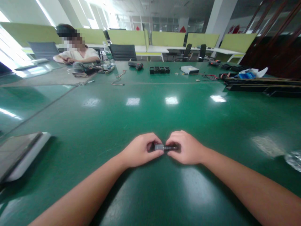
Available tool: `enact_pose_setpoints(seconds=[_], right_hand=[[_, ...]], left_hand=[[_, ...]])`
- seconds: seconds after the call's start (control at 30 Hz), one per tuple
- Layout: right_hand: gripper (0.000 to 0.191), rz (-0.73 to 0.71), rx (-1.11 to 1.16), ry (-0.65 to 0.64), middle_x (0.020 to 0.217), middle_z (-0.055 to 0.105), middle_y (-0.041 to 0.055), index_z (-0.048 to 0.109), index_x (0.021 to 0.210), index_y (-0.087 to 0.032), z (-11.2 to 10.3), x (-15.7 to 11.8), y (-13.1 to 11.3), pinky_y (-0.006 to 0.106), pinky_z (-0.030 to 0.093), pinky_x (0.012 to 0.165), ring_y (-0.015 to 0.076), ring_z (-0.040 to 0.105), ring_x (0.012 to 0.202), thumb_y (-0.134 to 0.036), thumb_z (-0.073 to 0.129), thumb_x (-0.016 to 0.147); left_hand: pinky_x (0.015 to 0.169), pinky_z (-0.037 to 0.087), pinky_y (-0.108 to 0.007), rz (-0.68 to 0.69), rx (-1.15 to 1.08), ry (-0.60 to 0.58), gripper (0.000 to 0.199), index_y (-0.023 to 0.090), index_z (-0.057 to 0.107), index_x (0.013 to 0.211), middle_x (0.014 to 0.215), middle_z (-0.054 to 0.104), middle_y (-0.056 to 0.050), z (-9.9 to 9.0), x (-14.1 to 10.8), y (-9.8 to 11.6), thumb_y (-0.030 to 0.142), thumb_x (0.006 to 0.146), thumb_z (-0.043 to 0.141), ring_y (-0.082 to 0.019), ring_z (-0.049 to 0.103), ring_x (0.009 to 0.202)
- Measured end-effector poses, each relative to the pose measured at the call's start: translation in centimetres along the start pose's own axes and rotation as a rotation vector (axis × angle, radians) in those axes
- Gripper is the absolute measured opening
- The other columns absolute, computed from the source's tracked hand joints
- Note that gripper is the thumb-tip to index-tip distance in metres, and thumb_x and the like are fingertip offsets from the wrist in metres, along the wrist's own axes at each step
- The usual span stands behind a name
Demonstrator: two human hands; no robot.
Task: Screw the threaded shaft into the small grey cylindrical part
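Both hands meet over the green tabletop (150,116), close to my side of it. Between them lies a small metal part (166,147), with a grey blocky end at the left and a dark, ribbed, rod-like end at the right. My left hand (143,150) pinches the grey end between thumb and fingers. Curled around the dark end is my right hand (185,147), its thumb below and fingers above. The part is level, pointing left to right. Its exact kind is too small to make out, and the fingers cover both its ends.
Across the table sits a person (76,47) beside a heap of electronic parts (94,69). Along the far side are a power tool (135,65), a black block (160,70), a silver box (189,70) and dark bars (258,85). A flat stack (21,153) lies left.
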State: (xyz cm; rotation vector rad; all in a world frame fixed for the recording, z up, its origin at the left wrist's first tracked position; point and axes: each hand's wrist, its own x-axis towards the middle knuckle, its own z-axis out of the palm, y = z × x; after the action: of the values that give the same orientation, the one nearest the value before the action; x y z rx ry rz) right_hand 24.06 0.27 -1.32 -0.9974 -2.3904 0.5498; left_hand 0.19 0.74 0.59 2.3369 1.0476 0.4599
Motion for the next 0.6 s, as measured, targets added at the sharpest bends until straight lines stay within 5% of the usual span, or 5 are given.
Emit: enact_pose_setpoints(seconds=[0.6], right_hand=[[0.005, -0.056, 0.037, 0.034, 0.078, 0.070, 0.0008, 0.071, 0.085, -0.018, 0.82, 0.54, -0.25, 0.031, 0.043, 0.077, 0.0157, 0.062, 0.076, -0.021, 0.072, 0.080]], left_hand=[[0.060, 0.038, -0.024, -0.008, -0.008, 0.003, 0.022, 0.018, 0.067, 0.092, 0.078, 0.062, 0.000, -0.22, 0.03, 0.28, 0.039, 0.086, 0.066, -0.014, 0.053, 0.067]])
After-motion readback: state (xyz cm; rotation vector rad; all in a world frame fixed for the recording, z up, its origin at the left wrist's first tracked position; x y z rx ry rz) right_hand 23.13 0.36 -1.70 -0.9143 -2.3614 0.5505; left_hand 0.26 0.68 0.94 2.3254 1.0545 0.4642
